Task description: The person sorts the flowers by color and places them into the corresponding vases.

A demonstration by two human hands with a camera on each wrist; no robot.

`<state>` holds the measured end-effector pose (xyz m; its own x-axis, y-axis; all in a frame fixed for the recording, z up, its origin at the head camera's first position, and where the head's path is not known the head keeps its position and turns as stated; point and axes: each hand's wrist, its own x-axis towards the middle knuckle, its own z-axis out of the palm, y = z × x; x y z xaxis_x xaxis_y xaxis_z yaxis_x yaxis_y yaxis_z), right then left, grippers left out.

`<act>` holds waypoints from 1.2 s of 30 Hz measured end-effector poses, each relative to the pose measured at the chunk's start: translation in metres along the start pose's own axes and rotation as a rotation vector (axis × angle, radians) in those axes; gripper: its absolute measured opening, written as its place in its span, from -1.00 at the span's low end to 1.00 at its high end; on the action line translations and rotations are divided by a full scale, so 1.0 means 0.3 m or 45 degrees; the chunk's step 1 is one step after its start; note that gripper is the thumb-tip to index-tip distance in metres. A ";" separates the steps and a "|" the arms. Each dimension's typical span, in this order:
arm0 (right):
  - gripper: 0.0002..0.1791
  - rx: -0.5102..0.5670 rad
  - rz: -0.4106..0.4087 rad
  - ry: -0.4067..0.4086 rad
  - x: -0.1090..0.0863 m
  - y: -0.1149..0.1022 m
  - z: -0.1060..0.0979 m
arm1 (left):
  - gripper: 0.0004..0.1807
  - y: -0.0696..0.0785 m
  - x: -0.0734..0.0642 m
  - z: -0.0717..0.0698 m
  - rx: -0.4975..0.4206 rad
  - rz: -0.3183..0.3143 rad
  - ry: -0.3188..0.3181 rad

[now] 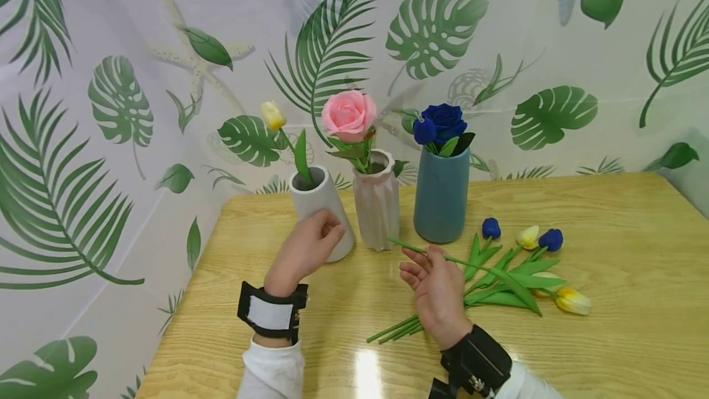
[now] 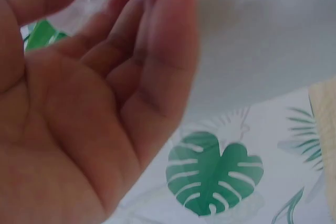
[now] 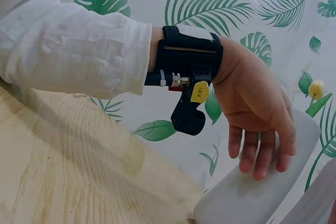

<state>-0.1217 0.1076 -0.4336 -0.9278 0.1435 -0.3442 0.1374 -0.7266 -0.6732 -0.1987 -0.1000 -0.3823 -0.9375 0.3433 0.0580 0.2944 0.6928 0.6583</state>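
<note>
Near the tabletop's (image 1: 637, 251) far left corner the left hand (image 1: 307, 245) hangs loosely bent by the white vase (image 1: 321, 199), while nearer the front edge the right grip (image 1: 437, 294) pinches a green stem (image 1: 407, 245), best held lightly.

Both arms are in white: the left sleeve (image 3: 79, 56) is loose and kinda crinkly, and the right sleeve (image 1: 526, 385) just peeks in at the near edge. The left hand (image 1: 310, 245) and right hand (image 1: 437, 294) are bare. There's a chunky black left wristband (image 3: 189, 57) with a white patch (image 1: 269, 313) on it, plus a rounded black camera module (image 3: 187, 121), silver fittings (image 3: 176, 81), a bit of red, and a yellow sticker (image 3: 200, 92) with dark writing I can't really read. The right wristband (image 1: 480, 353) is black too, with silvery hardware on its near side.
</note>
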 end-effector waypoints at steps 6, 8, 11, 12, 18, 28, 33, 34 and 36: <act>-0.76 0.104 0.051 0.045 0.016 -0.008 -0.004 | -0.80 -0.021 -0.011 -0.047 0.040 -0.068 -0.099; -0.75 0.090 0.047 0.045 0.020 -0.006 -0.012 | -0.78 -0.026 -0.017 -0.056 0.061 -0.099 -0.116; -0.80 -0.008 0.020 0.022 0.026 0.002 -0.019 | -0.74 -0.031 -0.021 -0.068 0.081 -0.141 -0.133; -0.83 -0.053 0.004 0.012 0.027 0.005 -0.020 | -0.74 -0.031 -0.022 -0.071 0.086 -0.154 -0.136; -0.67 -0.271 -0.140 -0.010 0.021 0.035 -0.017 | -0.71 -0.032 -0.023 -0.083 0.084 -0.196 -0.145; -0.67 -0.517 -0.240 -0.115 -0.001 0.081 -0.005 | -0.70 -0.049 -0.023 -0.101 0.065 -0.231 -0.144; -0.57 -0.540 -0.068 -0.176 0.005 0.096 -0.002 | -0.70 -0.050 -0.026 -0.102 0.055 -0.243 -0.140; -0.56 -0.533 -0.017 -0.175 0.007 0.101 -0.004 | -0.70 -0.051 -0.026 -0.102 0.056 -0.241 -0.138; -0.57 -0.510 0.085 -0.147 0.009 0.111 -0.011 | -0.69 -0.053 -0.030 -0.101 0.062 -0.248 -0.130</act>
<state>-0.1185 0.0860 -0.4591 -0.9420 0.0118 -0.3354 0.3014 -0.4098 -0.8609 -0.2006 -0.1333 -0.3706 -0.9545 0.2607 -0.1446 0.1205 0.7810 0.6128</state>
